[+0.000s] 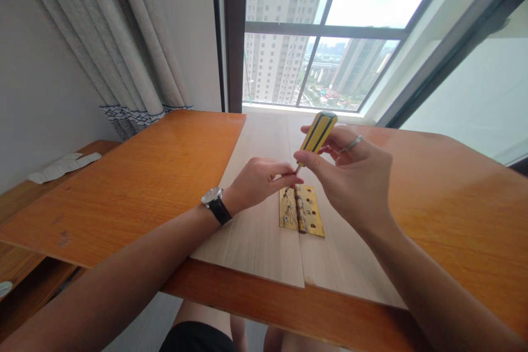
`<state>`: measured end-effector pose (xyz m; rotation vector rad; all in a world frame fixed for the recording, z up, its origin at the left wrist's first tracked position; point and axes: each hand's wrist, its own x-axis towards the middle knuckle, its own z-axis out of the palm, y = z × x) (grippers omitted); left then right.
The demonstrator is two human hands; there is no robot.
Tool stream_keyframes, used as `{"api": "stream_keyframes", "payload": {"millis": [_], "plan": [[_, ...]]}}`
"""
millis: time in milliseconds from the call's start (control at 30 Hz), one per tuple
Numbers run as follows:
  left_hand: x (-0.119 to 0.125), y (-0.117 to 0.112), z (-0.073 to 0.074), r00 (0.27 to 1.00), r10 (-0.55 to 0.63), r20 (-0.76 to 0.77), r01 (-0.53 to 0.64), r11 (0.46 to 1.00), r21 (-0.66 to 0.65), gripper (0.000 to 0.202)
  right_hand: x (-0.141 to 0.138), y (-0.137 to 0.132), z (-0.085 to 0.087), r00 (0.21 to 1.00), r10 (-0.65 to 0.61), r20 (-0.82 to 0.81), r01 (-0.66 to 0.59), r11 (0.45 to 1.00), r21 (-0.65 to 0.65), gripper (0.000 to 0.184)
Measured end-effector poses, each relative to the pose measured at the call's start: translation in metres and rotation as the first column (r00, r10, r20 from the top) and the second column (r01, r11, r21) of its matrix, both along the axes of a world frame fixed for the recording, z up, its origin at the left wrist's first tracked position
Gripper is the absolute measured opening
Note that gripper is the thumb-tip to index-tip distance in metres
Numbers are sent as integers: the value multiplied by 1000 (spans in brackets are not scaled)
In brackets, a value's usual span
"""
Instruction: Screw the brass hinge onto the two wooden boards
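Observation:
A brass hinge [303, 210] lies flat across the seam between two pale wooden boards [256, 231] on an orange table [144, 176]. My right hand [355, 176] is closed round a yellow-and-black screwdriver [317, 132], whose shaft slants down towards the hinge's top left corner. My left hand [258, 179], with a watch [215, 203] on its wrist, pinches its fingertips together at the screwdriver's tip, just above the hinge. What those fingertips grip is too small to make out.
A window [322, 66] with tall buildings outside runs behind the table, and grey curtains [124, 38] hang at the back left. Folded white cloths [61, 168] lie on a lower wooden shelf at the left. My knees show below the table's front edge.

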<state>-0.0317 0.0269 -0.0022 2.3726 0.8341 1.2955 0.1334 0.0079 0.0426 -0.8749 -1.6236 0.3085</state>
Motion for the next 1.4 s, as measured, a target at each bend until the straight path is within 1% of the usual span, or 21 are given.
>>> {"api": "stream_keyframes", "payload": {"millis": [67,167,300,400,500,567,633,700,767,833,900,1067,1200,1333,1400], "plan": [[0,0,0,1000,8,-15,-8,1000,4,23,-1,0,1,998,27,-52,-29,999,-45,22],[-1,-1,1,998,25,-51,-25,1000,4,27,0,3,1,984,85,-158,-106,986,-128,20],[0,-2,1,998,-2,-69,0,1000,-23,25,2,7,1,951,165,-260,-214,961,-175,27],[0,-1,1,999,-38,-34,36,998,-60,20,2,5,4,945,194,-262,-250,947,-199,27],[1,0,0,999,-50,-13,49,996,-72,17,1,0,7,951,226,-211,-267,943,-196,24],[1,0,0,1000,-26,-18,25,997,-68,19,-1,-1,7,956,240,-169,-269,947,-177,25],[1,1,-1,999,5,-33,-7,998,-70,21,-2,-1,5,965,226,-133,-246,957,-155,30],[0,1,-1,999,28,-44,-31,997,-66,21,-2,1,2,979,180,-94,-191,972,-135,38],[0,1,0,999,27,-45,-30,998,-62,22,-1,3,-1,991,112,-67,-119,987,-112,43],[0,1,0,999,16,-42,-18,998,-61,23,0,4,-2,996,67,-60,-73,993,-94,41],[0,0,0,999,8,-44,-11,998,-58,24,0,5,-3,996,64,-65,-70,994,-82,37],[-1,0,-1,999,-3,-34,2,1000,-28,24,0,3,0,986,138,-90,-144,988,-61,34],[-1,0,0,1000,-16,-18,16,1000,-16,23,3,2,2,974,201,-104,-212,972,-105,32],[0,2,0,1000,19,-24,-20,999,-31,20,6,1,2,935,333,-125,-350,922,-165,42],[0,3,-1,999,27,-19,-27,999,-21,19,6,0,2,915,376,-145,-399,899,-181,44]]}}
